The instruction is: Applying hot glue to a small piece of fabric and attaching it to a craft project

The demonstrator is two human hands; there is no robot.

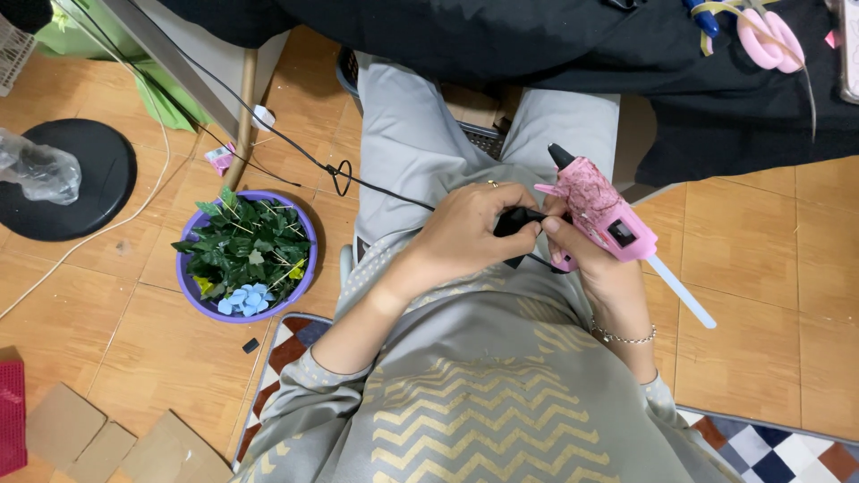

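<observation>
My right hand [586, 259] grips a pink hot glue gun [601, 213], its black nozzle pointing up and away and a white glue stick [682, 292] sticking out of its back. My left hand [470, 233], with a ring on one finger, pinches a small black piece [516, 221] right beside the gun's handle. Both hands are over my lap, above grey trousers. The gun's black cord [295, 148] trails off to the upper left across the floor.
A purple bowl [191, 295] of green artificial leaves and blue flowers sits on the tiled floor at left. Behind it is a black round fan base [89, 179]. Cardboard pieces [107, 438] lie lower left. Pink scissors [769, 40] rest on a black cloth at top right.
</observation>
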